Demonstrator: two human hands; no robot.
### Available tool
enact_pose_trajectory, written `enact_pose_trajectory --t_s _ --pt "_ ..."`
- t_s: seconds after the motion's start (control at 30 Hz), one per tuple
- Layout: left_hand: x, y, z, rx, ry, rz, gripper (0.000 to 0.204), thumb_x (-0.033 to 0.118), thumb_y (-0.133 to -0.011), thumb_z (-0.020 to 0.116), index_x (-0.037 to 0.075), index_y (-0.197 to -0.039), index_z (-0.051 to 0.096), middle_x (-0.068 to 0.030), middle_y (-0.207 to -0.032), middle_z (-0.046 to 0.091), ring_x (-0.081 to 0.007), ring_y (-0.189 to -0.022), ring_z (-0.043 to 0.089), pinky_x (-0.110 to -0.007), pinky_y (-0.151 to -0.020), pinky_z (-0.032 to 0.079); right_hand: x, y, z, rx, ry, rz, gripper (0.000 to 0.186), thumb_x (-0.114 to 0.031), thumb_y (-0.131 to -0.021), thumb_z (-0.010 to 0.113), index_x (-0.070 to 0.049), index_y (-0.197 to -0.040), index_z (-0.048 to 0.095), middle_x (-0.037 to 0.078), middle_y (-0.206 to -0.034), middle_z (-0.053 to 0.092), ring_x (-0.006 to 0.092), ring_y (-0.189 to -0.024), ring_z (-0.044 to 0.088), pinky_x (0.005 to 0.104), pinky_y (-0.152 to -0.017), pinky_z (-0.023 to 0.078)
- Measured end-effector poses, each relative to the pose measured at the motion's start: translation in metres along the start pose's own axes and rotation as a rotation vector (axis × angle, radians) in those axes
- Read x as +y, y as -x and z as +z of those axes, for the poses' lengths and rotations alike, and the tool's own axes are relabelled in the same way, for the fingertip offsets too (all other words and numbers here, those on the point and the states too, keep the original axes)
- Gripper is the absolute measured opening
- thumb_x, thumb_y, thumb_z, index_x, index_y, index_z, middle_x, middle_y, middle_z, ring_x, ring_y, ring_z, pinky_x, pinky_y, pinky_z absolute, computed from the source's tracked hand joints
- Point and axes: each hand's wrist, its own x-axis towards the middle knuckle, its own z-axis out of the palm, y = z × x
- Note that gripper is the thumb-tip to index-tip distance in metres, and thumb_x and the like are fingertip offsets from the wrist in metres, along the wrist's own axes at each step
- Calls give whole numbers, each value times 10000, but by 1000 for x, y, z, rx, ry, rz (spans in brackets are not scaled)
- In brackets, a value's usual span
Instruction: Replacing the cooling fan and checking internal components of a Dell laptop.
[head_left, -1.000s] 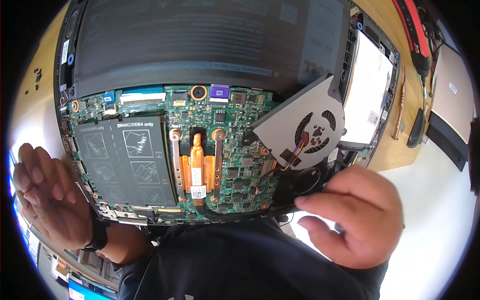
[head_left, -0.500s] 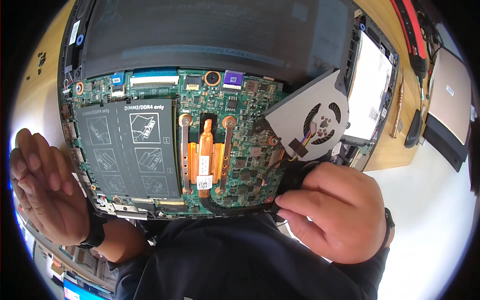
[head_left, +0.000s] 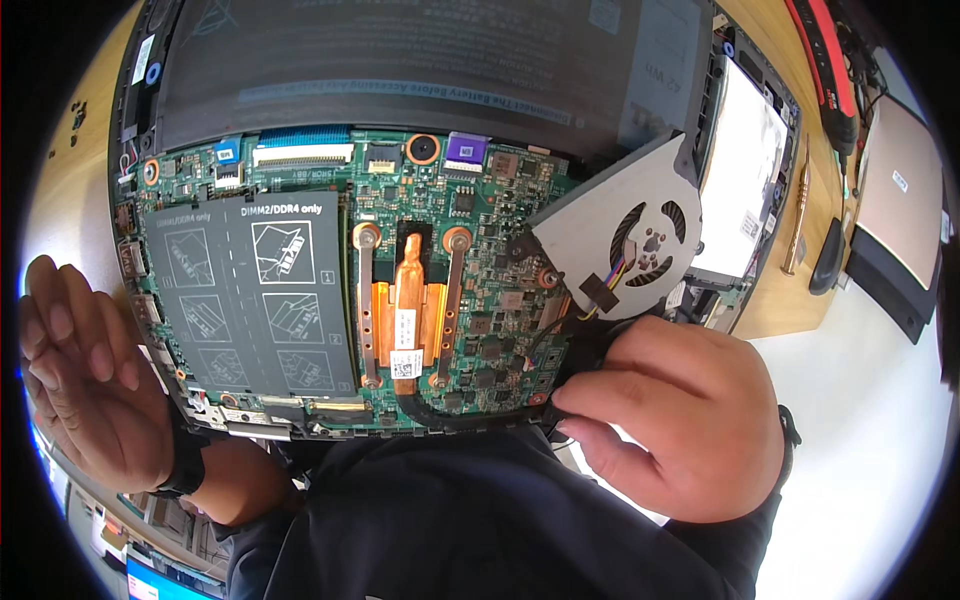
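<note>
An opened laptop lies before me with its green circuit board bare. My left hand is held beside its left edge, palm showing, fingers stretched out, nothing in it. At the near right corner my right hand is closed, thumb and forefinger pinched by the end of the black part of the heat pipe; what lies between them is hidden. Just beyond that hand a silver-grey cooling fan sits skewed across the board, partly over the battery's edge. A dark memory cover fills the board's left side.
The black battery spans the far side, with a silver-white drive at its right. On the wooden table to the right are a screwdriver, a red and black tool and a beige flat panel. Small screws lie far left.
The laptop has shifted slightly left and its tilt has changed, so the battery's label shows more plainly. Both hands stay nearly where they were.
</note>
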Motion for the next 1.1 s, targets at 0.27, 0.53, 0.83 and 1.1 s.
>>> enact_pose_trajectory --t_s 0.27,0.53,0.83,1.1 --pt "2 0 3 -2 -25 -7 190 182 -1080 634 40 -1111 512 -56 -1038 450 -69 -726 432 -187 -558 377 2 -1 1 -23 12 -22 278 -59 -722 859 -90 -976 750 68 -835 605 265 -624 611 374 -520 468" --pt "4 0 3 -19 43 -28 163 138 -1071 640 52 -1089 504 -56 -1032 446 -74 -724 433 -188 -559 401 2 1 -2 -35 31 -20 281 -65 -728 847 -90 -989 747 68 -849 608 264 -625 610 375 -522 473" --pt "5 2 1 -34 5 -18 166 168 -1080 630 57 -1103 509 -54 -1040 450 -69 -725 428 -189 -554 376 1 0 -2 -62 10 -32 279 -61 -728 841 -84 -989 743 75 -843 608 271 -617 601 380 -521 473" --pt "2 4 -2 -44 -13 -3 158 181 -1093 603 57 -1127 513 -56 -1051 444 -65 -731 420 -187 -562 362 1 -1 -2 -29 23 -18 277 -55 -723 840 -86 -979 740 76 -849 613 276 -618 600 381 -522 474"
